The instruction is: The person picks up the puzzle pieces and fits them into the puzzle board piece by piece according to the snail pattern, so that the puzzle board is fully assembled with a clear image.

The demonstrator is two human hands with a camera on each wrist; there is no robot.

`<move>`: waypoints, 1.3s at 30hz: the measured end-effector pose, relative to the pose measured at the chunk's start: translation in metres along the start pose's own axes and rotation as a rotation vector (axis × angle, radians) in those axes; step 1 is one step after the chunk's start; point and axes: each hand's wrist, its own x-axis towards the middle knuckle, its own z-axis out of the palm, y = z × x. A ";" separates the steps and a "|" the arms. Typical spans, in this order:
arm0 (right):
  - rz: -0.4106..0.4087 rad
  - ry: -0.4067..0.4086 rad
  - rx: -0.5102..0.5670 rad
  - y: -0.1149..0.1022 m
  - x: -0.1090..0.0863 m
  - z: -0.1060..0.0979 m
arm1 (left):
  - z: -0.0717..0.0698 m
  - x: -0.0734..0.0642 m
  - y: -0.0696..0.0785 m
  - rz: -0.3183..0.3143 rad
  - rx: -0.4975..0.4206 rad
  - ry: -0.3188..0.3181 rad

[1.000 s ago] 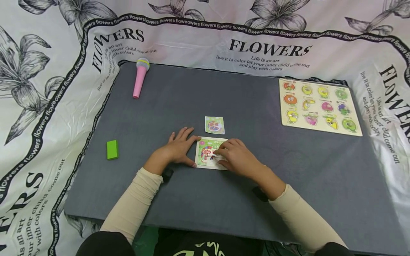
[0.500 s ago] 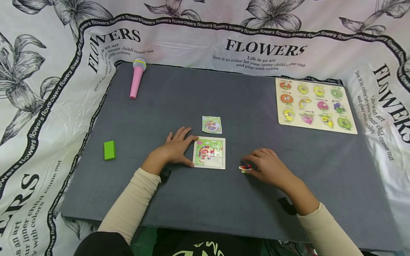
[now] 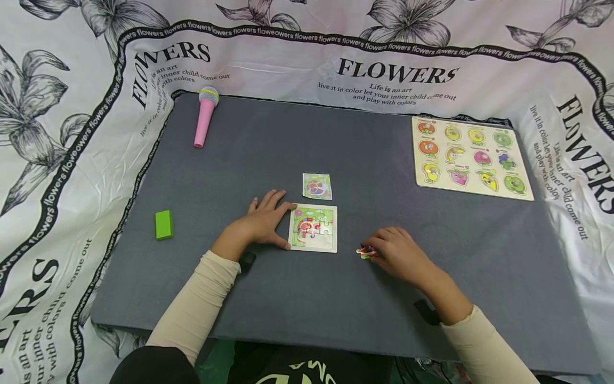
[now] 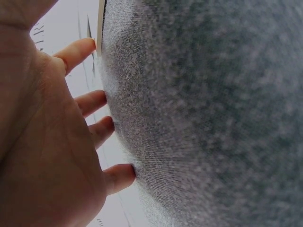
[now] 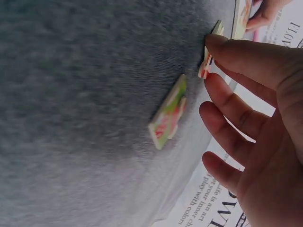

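A small square jigsaw puzzle board [image 3: 313, 228] lies in the middle of the table, its upper part filled with green and red pieces and the lower right bare. Along its left side, my left hand [image 3: 259, 220] is spread, thumb and index finger touching two corners. Off to the right, my right hand [image 3: 403, 253] is down at loose puzzle pieces [image 3: 366, 252]. The right wrist view shows a puzzle piece [image 5: 207, 64] pinched between thumb and index finger, while another piece [image 5: 169, 116] lies apart on the grey cloth.
Just beyond the board is a picture card [image 3: 317, 186]. A fruit picture board [image 3: 473, 158] lies at the back right. A pink toy microphone [image 3: 205, 117] sits at the back left, and a green block [image 3: 164, 225] is near the left edge.
From over the puzzle board, my right hand has moved right to the loose pieces, uncovering the board's right side. The left hand stays at the board's left edge.
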 end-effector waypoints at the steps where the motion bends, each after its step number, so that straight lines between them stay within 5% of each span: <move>1: -0.002 0.001 0.000 0.000 0.001 0.000 | 0.000 0.000 0.000 -0.001 0.001 -0.002; 14: -0.072 0.029 -0.006 -0.025 0.043 -0.012 | -0.001 -0.001 0.000 0.006 -0.007 -0.004; 24: -0.166 0.039 -0.020 -0.052 0.078 0.011 | -0.001 0.000 -0.001 -0.014 0.007 -0.014; 39: -0.177 0.059 -0.030 -0.060 0.088 0.025 | -0.003 -0.001 0.001 -0.017 0.017 -0.015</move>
